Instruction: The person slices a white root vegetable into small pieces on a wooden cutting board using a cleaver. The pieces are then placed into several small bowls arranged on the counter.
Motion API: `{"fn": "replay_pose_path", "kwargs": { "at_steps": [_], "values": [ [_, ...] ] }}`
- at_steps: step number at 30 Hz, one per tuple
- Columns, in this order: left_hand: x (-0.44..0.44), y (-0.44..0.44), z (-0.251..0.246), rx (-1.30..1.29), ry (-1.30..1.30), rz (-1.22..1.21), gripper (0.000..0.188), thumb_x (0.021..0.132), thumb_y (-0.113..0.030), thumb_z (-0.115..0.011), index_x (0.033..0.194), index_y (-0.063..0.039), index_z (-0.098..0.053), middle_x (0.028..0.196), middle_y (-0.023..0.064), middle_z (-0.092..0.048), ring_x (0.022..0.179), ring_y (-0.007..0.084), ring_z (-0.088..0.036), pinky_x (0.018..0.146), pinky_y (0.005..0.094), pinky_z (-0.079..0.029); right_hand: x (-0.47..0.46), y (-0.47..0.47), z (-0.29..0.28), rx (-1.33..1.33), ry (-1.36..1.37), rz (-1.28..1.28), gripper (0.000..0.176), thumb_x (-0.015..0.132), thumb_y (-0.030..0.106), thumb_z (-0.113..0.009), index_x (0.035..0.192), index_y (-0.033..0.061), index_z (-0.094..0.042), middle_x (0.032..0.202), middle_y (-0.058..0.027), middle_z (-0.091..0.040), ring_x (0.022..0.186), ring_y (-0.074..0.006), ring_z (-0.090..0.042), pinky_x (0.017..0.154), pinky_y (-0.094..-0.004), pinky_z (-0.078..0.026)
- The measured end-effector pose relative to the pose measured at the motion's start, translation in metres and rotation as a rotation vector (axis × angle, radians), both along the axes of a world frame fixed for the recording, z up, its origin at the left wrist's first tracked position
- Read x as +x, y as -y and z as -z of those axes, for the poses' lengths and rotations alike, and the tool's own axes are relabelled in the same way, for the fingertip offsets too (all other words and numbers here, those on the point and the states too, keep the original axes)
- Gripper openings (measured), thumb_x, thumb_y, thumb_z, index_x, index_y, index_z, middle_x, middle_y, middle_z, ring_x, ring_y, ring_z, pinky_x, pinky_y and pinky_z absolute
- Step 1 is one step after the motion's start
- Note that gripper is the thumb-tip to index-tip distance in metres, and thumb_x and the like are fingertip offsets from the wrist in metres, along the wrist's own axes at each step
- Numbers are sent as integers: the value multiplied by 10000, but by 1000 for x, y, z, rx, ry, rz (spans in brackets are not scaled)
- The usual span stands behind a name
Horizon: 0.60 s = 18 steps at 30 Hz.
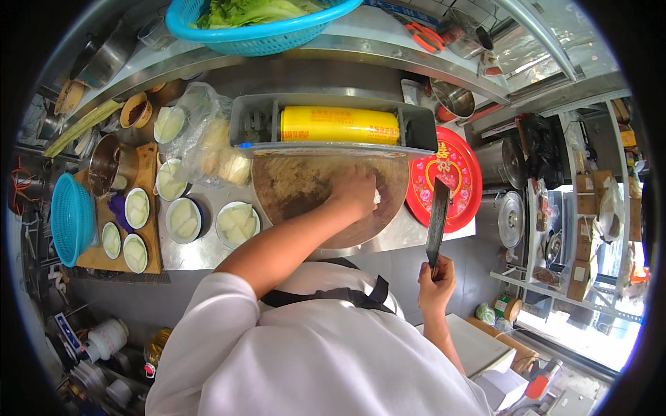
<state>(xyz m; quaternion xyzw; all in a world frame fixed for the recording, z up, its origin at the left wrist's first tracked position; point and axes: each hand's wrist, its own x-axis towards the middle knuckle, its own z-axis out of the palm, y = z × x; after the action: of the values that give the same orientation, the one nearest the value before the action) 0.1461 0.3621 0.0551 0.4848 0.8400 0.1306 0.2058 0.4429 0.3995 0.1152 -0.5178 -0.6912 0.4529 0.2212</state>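
My left hand presses down on a round wooden chopping block that looks wet and stained. A small white wad, maybe cloth or paper, pokes out from under its palm; the fingers hide the rest. To the right, my right hand grips a cleaver by the handle, its dark blade pointing away from me. Beyond the blade lies a red round tray with a printed floral pattern. Behind the block stands a grey dispenser box holding a yellow roll of cling film.
Several bowls of pale cut vegetable pieces stand left, some on a wooden board beside a blue basket and a metal pot. Plastic bags lie behind them. A shelf above carries a basket of lettuce and red-handled scissors.
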Motion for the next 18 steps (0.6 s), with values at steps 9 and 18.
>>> {"fn": "replay_pose_path", "kwargs": {
  "at_steps": [9, 18],
  "values": [
    [-15, -29, 54, 178, 232, 100, 242, 878, -3, -634, 1094, -39, -738, 1176, 232, -726, 1185, 407, -671, 998, 504, -555, 26, -7, 29, 9, 20, 80, 260, 984, -47, -706, 1231, 6, -645, 796, 40, -528, 680, -38, -463, 601, -221, -389],
    [-46, 57, 4, 626, 603, -320, 204, 958, -71, -706, 1162, -74, -693, 1101, 194, -764, 999, 374, -745, 872, 479, -580, 9, -30, 26, 12, -128, -120, 189, 1013, -29, -688, 1189, -5, -623, 820, 4, -599, 633, -46, -521, 564, -231, -411]
  ]
}}
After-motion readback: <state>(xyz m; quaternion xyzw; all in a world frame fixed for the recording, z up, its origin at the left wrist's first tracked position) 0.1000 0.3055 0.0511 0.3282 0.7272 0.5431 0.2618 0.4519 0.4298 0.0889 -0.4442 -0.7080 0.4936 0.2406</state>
